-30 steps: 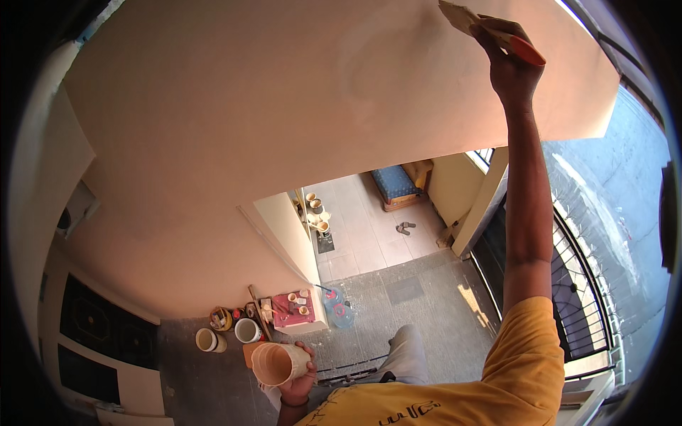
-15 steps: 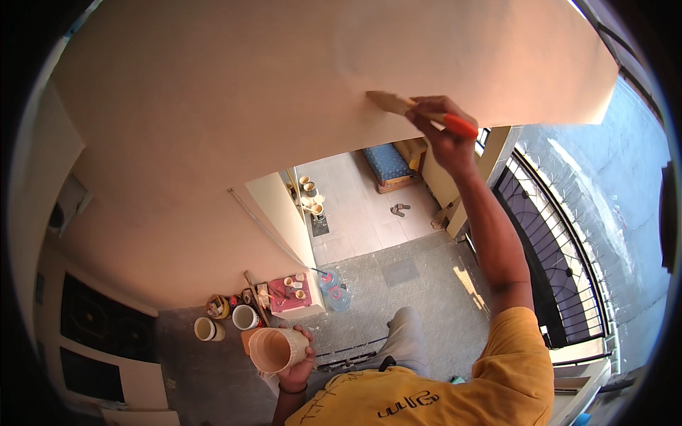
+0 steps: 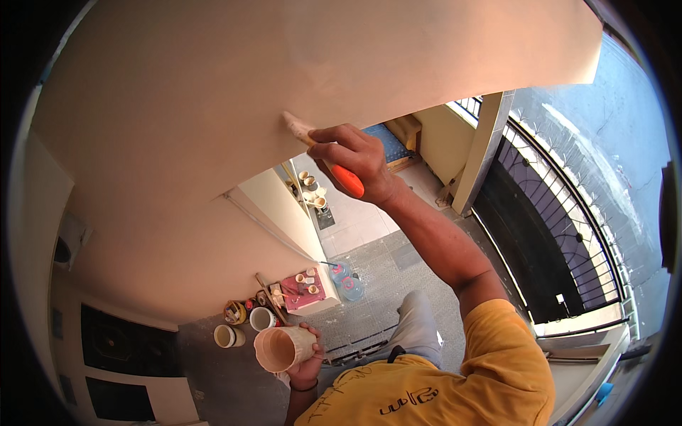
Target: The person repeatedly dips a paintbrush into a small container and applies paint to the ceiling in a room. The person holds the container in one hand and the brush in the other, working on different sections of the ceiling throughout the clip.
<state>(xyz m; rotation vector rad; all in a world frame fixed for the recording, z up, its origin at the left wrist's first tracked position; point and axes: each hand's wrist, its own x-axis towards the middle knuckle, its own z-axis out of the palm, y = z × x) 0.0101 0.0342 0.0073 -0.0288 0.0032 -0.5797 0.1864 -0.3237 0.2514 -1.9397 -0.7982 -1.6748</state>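
My right hand (image 3: 353, 157) is raised to the wall and closed round a paintbrush (image 3: 300, 129) with an orange-ended handle. The bristles, coated in pale peach paint, touch or nearly touch the peach wall (image 3: 192, 92), just above its lower edge. Lower down, my left hand (image 3: 307, 362) grips a cream paint pot (image 3: 285, 347) from its right side. The pot is tilted so that its mouth faces left, and its inner wall is coated in peach paint. Part of the left hand is hidden behind the pot.
Far below stand white buckets (image 3: 261, 319), a pink-topped box (image 3: 301, 287) with small cups, and clear blue water bottles (image 3: 351, 287). Through the opening, more pots (image 3: 308, 180) and a blue-cushioned seat (image 3: 389, 144) show. A black metal gate (image 3: 529, 220) is at the right.
My right hand has swept the brush left and slightly down along the wall. The view has shifted a little; my left hand still holds the pot.
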